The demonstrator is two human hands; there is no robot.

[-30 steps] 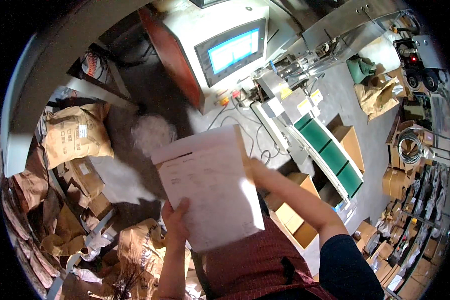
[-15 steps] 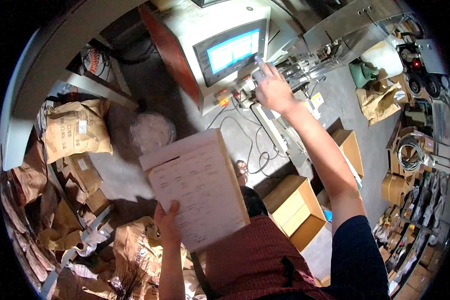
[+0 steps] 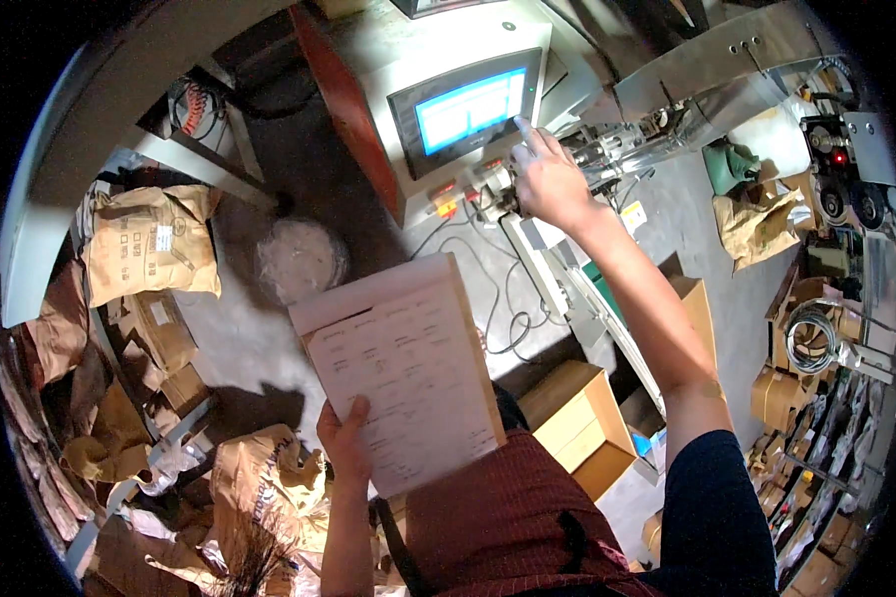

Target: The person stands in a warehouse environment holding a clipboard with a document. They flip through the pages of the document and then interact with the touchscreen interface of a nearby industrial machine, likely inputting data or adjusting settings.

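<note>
My left hand (image 3: 346, 438) grips a notepad (image 3: 408, 388) by its lower left edge, thumb on top of the page. The sheet carries rows of handwriting, and a blank flap folds over its top. My right hand (image 3: 552, 179) reaches forward with the index finger stretched out to the lower right corner of a lit touch screen (image 3: 473, 107). That hand holds nothing; its other fingers are partly bent. Whether the fingertip touches the glass, I cannot tell. The screen sits in a black frame on a pale machine cabinet (image 3: 383, 50) with a red side.
Metal machine parts (image 3: 607, 149) stand right of the screen. Cables (image 3: 503, 289) trail over the floor. An open cardboard box (image 3: 582, 428) lies below my right arm. Brown paper sacks (image 3: 154, 244) are at the left, and a clear round plastic-wrapped bundle (image 3: 301, 261) sits nearby.
My right index finger stretches out more plainly at the screen's lower right corner. The view has shifted slightly. My left hand keeps the notepad, and the picture on the screen looks a little different.
</note>
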